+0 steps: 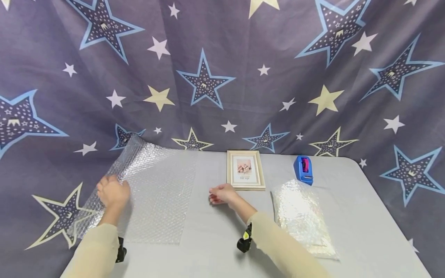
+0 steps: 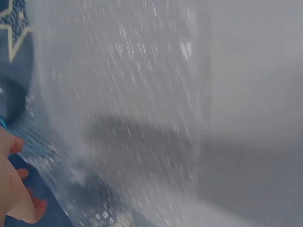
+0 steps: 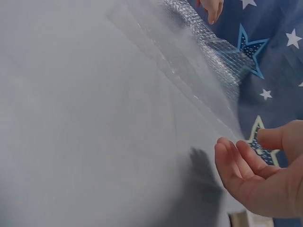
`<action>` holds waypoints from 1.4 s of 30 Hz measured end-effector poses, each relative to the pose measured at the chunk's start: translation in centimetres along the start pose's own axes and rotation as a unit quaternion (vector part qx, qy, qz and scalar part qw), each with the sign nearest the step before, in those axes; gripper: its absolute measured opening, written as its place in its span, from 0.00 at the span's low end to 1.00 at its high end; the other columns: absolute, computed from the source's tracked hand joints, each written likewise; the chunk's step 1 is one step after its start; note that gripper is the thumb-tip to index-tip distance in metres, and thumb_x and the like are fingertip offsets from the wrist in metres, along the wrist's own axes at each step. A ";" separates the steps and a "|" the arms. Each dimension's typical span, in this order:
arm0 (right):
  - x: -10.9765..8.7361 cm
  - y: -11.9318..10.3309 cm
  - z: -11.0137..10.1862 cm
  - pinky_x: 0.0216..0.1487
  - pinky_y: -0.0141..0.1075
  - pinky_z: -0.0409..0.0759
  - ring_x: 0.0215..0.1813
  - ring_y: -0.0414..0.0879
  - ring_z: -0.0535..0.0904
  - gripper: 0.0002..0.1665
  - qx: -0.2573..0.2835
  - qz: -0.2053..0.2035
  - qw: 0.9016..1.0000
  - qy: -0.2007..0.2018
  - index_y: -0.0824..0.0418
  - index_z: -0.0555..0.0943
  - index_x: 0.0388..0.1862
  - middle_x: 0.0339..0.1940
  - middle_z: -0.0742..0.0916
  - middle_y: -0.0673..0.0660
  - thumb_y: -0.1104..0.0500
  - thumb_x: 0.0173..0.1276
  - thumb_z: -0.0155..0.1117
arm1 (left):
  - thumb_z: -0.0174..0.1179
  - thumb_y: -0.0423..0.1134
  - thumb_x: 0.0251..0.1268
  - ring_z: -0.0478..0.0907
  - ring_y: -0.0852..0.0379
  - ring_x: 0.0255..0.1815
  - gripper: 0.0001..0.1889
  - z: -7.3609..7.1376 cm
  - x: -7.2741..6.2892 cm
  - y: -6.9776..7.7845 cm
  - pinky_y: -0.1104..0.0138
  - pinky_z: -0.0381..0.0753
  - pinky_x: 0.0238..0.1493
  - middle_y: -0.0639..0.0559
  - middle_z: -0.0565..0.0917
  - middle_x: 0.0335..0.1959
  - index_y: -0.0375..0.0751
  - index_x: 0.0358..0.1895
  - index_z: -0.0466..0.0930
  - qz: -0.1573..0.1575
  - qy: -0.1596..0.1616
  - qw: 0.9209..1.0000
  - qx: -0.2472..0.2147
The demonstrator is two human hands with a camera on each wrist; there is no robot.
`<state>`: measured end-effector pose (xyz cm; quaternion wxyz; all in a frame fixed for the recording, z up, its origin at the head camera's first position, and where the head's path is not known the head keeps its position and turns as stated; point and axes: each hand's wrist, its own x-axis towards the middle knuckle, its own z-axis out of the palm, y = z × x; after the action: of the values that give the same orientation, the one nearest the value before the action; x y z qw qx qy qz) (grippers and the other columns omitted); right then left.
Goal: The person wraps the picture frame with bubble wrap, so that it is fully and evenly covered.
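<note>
- While the left hand [image 1: 114, 192] hangs over the left part of the bubble wrap [image 1: 160, 197], its fingers are loosely bent and part from the thumb, with nothing seen between them; whether it touches the sheet, I cannot tell.
- Clear and spread flat for the most part, the bubble wrap covers the left of the table [image 1: 365, 224] and runs past its left edge, where the starry curtain [image 1: 229, 34] shows through.
- The right hand [image 1: 223, 194] is half open, fingers gently curved, thumb apart, holding nothing, between the wrap and the picture frame [image 1: 258, 170].
- That frame lies at the far middle of the table, just beyond the right hand.
- Far right stands a blue tape dispenser [image 1: 304, 178] with a pink roll; just nearer lies a shiny clear packet [image 1: 300, 220].
</note>
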<state>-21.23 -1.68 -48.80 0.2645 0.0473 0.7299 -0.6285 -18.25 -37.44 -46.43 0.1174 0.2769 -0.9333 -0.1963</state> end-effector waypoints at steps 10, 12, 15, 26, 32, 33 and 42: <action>2.0 -0.5 3.8 0.50 0.39 0.87 0.44 0.54 0.88 0.18 0.046 0.020 0.999 -0.016 0.75 0.77 0.51 0.45 0.87 0.69 0.61 0.71 0.58 | 0.40 0.44 0.68 0.55 0.23 0.63 0.31 -1.3 1.4 -2.8 0.38 0.55 0.63 0.17 0.58 0.61 0.16 0.62 0.54 -0.057 -0.032 0.996 0.052; 2.1 -0.6 4.4 0.52 0.40 0.86 0.48 0.56 0.87 0.19 0.058 0.022 0.998 -0.017 0.77 0.76 0.53 0.49 0.85 0.71 0.61 0.71 0.57 | 0.39 0.44 0.67 0.55 0.22 0.63 0.31 -1.4 1.5 -3.0 0.38 0.55 0.63 0.16 0.59 0.60 0.16 0.61 0.55 -0.062 -0.036 0.996 0.051; 2.4 -0.6 5.3 0.54 0.42 0.85 0.48 0.57 0.87 0.21 0.073 0.021 0.997 -0.020 0.79 0.74 0.55 0.51 0.84 0.74 0.62 0.72 0.56 | 0.40 0.45 0.66 0.57 0.22 0.61 0.31 -1.4 1.6 -3.2 0.38 0.57 0.62 0.15 0.61 0.58 0.15 0.59 0.57 -0.069 -0.038 0.996 0.049; 2.8 -0.6 8.0 0.34 0.32 0.89 0.22 0.37 0.80 0.09 0.068 0.010 0.997 0.027 0.71 0.83 0.41 0.24 0.86 0.55 0.67 0.65 0.63 | 0.38 0.36 0.64 0.67 0.24 0.56 0.20 -0.8 1.8 -3.5 0.40 0.70 0.54 0.22 0.71 0.49 0.26 0.47 0.74 -0.074 0.001 0.997 0.010; 2.5 -0.8 7.5 0.30 0.30 0.87 0.23 0.38 0.82 0.07 0.090 -0.003 0.995 0.043 0.70 0.83 0.39 0.27 0.89 0.59 0.70 0.61 0.65 | 0.40 0.33 0.65 0.75 0.28 0.48 0.14 -0.6 1.8 -3.3 0.41 0.74 0.46 0.26 0.78 0.45 0.28 0.43 0.74 -0.101 0.055 0.991 -0.074; 2.3 -0.8 7.4 0.29 0.29 0.87 0.23 0.38 0.82 0.07 0.092 -0.002 0.995 0.046 0.70 0.83 0.38 0.27 0.89 0.59 0.70 0.61 0.66 | 0.40 0.33 0.66 0.74 0.28 0.48 0.14 -0.6 1.8 -3.2 0.41 0.74 0.48 0.26 0.78 0.45 0.28 0.43 0.74 -0.104 0.061 0.989 -0.085; 0.2 1.6 4.7 0.31 0.30 0.88 0.22 0.37 0.81 0.10 0.102 0.011 0.994 0.045 0.73 0.81 0.41 0.26 0.87 0.58 0.73 0.59 0.65 | 0.41 0.33 0.69 0.73 0.30 0.51 0.13 -0.1 1.1 -3.3 0.43 0.73 0.55 0.26 0.77 0.47 0.27 0.44 0.73 -0.118 0.071 0.981 -0.133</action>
<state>-19.26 -5.89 -50.66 0.2323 0.1106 0.6729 -0.6936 -17.57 -40.63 -47.60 0.1955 0.3802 -0.8489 -0.3109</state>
